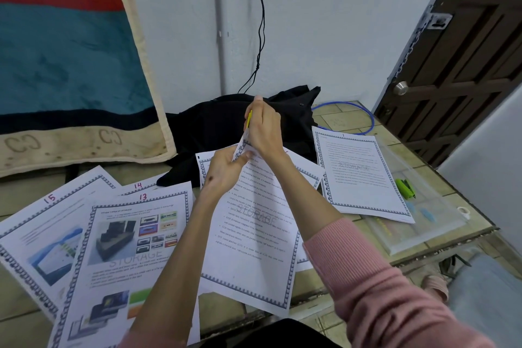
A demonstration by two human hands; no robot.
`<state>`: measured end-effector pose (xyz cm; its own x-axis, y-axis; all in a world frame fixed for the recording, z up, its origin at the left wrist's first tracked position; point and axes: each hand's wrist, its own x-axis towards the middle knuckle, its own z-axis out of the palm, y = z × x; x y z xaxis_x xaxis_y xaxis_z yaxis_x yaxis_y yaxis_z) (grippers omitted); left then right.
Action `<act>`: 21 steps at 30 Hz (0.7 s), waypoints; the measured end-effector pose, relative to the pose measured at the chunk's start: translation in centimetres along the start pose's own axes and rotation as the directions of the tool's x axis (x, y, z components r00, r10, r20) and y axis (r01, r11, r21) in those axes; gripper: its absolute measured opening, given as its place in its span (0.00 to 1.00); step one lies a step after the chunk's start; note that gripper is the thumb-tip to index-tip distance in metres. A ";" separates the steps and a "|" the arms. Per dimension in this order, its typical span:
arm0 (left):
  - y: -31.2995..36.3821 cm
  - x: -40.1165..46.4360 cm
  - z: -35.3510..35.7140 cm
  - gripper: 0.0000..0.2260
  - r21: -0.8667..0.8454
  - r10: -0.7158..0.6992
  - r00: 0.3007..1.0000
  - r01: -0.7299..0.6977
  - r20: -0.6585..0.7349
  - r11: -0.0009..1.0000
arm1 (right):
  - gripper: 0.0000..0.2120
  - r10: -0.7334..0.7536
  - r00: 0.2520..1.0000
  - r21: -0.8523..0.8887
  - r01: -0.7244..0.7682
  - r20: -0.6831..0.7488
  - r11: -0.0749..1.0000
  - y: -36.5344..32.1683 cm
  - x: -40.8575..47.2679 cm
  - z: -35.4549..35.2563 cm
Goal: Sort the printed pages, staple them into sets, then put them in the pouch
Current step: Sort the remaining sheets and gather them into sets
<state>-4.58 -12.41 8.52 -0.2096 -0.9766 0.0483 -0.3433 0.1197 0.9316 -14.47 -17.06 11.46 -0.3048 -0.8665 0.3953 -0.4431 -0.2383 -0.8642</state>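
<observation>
My left hand (226, 168) pinches the top edge of a printed text page (251, 237) marked STORAGE and lifts it off the tiled table. My right hand (262, 127) grips a yellow pen (248, 118) at that page's top corner. Pages numbered 13 (127, 248), 14 (141, 188) and 15 (42, 234) lie spread at the left. Another page, numbered 1 (361, 175), rests at the right on a clear plastic pouch (418, 223). A green stapler (405, 188) lies beside that page on the pouch.
A black garment (214, 127) is heaped at the back of the tiled table (347, 118). A blue cable loop (364, 118) lies behind the right page. A striped blanket (70, 59) hangs at the left. A brown door (466, 59) stands at the right.
</observation>
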 end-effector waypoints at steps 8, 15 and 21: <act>-0.2 0.2 0.2 0.13 0.012 -0.068 0.997 0.068 0.035 0.998 | 0.25 -0.032 0.999 -0.088 0.031 -0.013 0.996 -0.1 0.0 0.3; -0.4 0.3 0.5 0.14 0.043 -0.080 0.996 0.079 0.028 0.996 | 0.23 -0.010 0.997 -0.104 0.002 -0.076 0.995 0.1 -0.2 1.0; -1.0 -0.1 0.0 0.09 -0.019 -0.095 0.995 0.095 -0.005 0.995 | 0.22 0.226 0.965 0.030 -0.232 0.130 0.972 -0.4 0.3 0.0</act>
<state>-4.25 -12.41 7.55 -0.1713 -0.9845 -0.0388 -0.3439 0.0229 0.9387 -14.45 -17.23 11.91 -0.2851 -0.9473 0.1458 -0.3352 -0.0439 -0.9411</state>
